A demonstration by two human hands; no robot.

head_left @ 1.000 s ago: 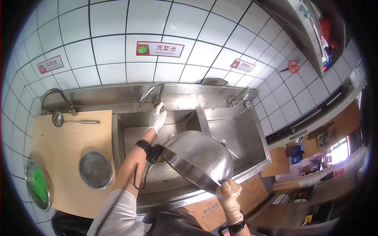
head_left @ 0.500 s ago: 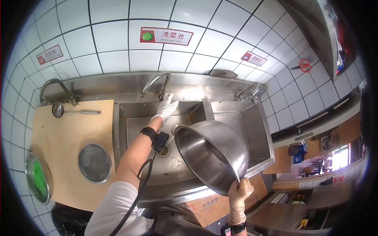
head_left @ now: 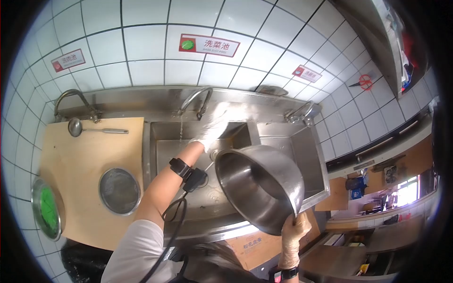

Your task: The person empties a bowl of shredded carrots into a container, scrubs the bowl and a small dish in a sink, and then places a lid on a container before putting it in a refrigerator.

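My right hand (head_left: 296, 226), in a pale glove, is closed on the rim of a large steel mixing bowl (head_left: 257, 188). The bowl is tipped on its side over the sink, its mouth facing left. My left hand (head_left: 214, 128), gloved in white, is beside the middle faucet (head_left: 200, 96), to its right; motion smears its fingers. A thin stream of water (head_left: 181, 129) falls from the faucet's left end into the steel sink (head_left: 160, 155).
Left of the sink, a wooden board (head_left: 80, 188) bears a ladle (head_left: 101, 130) and a round metal dish (head_left: 120, 191). A steel bowl with green contents (head_left: 48, 207) stands at its edge. Another faucet (head_left: 302, 113) stands right. A cardboard box (head_left: 252, 245) lies below.
Water now runs from the middle faucet. My left hand has moved right, away from the faucet's base. The bowl stays tipped in my right hand, and the view has shifted slightly.
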